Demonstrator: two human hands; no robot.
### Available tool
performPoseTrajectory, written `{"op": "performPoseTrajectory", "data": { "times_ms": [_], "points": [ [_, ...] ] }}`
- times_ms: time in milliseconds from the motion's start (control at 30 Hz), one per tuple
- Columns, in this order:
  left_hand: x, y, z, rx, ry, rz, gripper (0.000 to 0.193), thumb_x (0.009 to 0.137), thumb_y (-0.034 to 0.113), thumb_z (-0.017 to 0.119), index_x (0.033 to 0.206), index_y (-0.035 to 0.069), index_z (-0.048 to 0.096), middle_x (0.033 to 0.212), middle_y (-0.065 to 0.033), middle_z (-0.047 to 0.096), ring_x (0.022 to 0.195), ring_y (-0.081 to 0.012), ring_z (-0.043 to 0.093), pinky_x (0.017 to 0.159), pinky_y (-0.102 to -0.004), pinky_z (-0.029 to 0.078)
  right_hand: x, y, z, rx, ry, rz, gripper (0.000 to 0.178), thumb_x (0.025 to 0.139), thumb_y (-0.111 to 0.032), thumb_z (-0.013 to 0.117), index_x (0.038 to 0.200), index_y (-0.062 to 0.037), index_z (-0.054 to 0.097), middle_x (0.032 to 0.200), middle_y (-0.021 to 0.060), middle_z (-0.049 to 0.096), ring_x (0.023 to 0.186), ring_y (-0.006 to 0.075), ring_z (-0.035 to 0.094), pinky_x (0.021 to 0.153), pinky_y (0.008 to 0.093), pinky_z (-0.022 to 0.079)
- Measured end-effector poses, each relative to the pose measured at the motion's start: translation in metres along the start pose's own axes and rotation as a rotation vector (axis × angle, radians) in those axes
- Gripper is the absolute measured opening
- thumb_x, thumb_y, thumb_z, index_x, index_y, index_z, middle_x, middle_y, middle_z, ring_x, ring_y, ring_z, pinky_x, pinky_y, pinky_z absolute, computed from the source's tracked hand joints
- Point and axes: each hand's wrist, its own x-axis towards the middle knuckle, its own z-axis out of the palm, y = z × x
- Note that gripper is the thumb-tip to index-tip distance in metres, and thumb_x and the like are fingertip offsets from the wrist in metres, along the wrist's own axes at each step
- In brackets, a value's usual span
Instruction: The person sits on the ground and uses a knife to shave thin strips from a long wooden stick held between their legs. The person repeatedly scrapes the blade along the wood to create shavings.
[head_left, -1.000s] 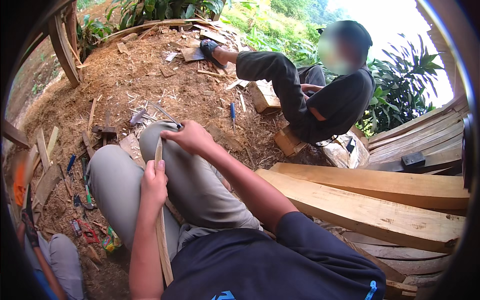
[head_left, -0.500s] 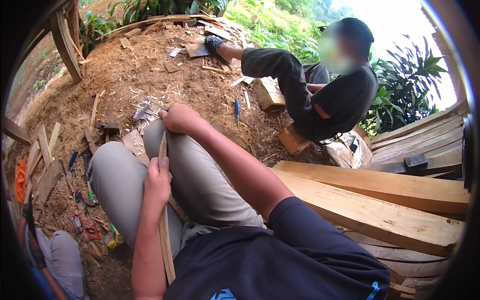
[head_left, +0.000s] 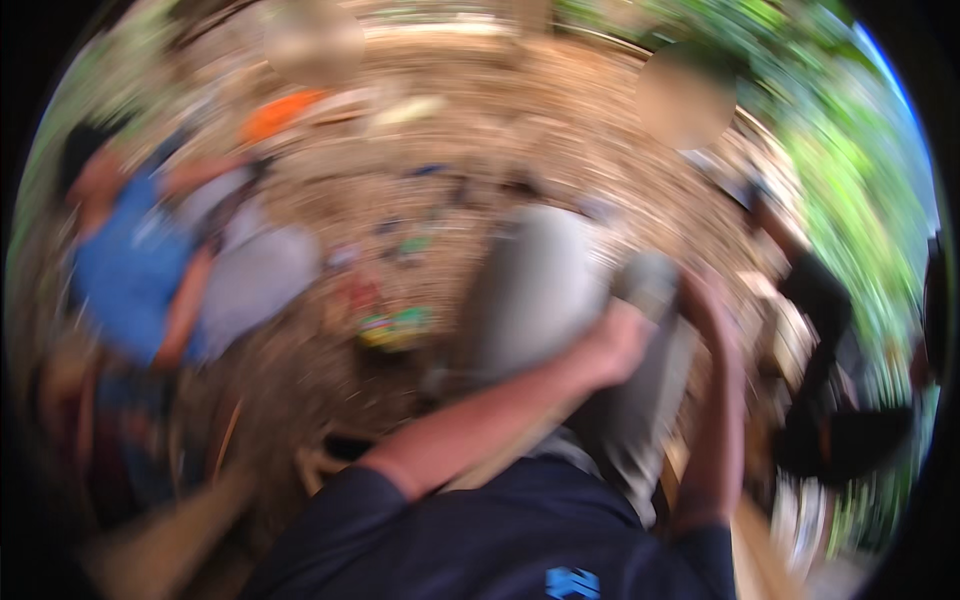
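Note:
Strong motion blur smears the whole view. My left hand [head_left: 625, 340] is closed on a narrow wooden strip [head_left: 505, 458], which runs back under my left forearm toward my body. My right hand [head_left: 705, 298] lies just to the right, by my right knee; its fingers are smeared, and I cannot make out what they hold. Both hands are over my grey-trousered right leg [head_left: 632, 425], with my left knee [head_left: 545, 270] beside them.
At the left sits a person in a blue shirt [head_left: 135, 265]; another in dark clothes [head_left: 825, 300] is at the right. Blurred tools and a green-yellow packet [head_left: 395, 325] lie on the brown ground. An orange thing [head_left: 280, 113] lies farther off.
The view has swung left, so my hands and legs appear farther right and the person in blue comes into full view. The wooden strip stays in my left hand.

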Motion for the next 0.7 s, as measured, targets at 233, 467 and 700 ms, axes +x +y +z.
{"op": "performPoseTrajectory", "data": {
  "times_ms": [233, 467, 700],
  "points": [
    [-0.039, 0.050, -0.009, -0.008, -0.052, -0.057, 0.037, 0.105, 0.029, 0.045, 0.097, -0.005, 0.054, 0.083, -0.0331, 0.065, 0.078, -0.0479, 0.065, 0.075, -0.0537, 0.048, 0.002, 0.087, -0.018, 0.378, 0.148, 0.148, 0.033, 0.096, -0.029, 0.063, 0.115, -0.0043, 0.051, 0.091, 0.0083, 0.054, 0.078, 0.0169, 0.051, 0.067, 0.0313, 0.042],
    [-0.029, 0.046, -0.004, -0.098, -0.050, -0.095, 0.038, 0.106, 0.031, 0.045, 0.103, -0.007, 0.052, 0.082, -0.0305, 0.066, 0.082, -0.0468, 0.067, 0.076, -0.0533, 0.050, -0.032, 0.056, -0.018, 0.298, 0.188, 0.355, 0.054, 0.093, -0.042, 0.064, 0.124, 0.0005, 0.054, 0.078, 0.0034, 0.055, 0.047, 0.0099, 0.043, 0.038, 0.0254, 0.030],
    [-0.027, 0.040, 0.000, -0.066, -0.048, -0.070, 0.036, 0.105, 0.029, 0.047, 0.102, -0.006, 0.051, 0.082, -0.0298, 0.066, 0.082, -0.0460, 0.067, 0.076, -0.0529, 0.050, -0.059, 0.058, -0.018, 0.372, 0.133, 0.387, 0.042, 0.096, -0.037, 0.063, 0.121, -0.0045, 0.052, 0.063, -0.0048, 0.043, 0.044, 0.0054, 0.039, 0.036, 0.0239, 0.028]
  ]
}}
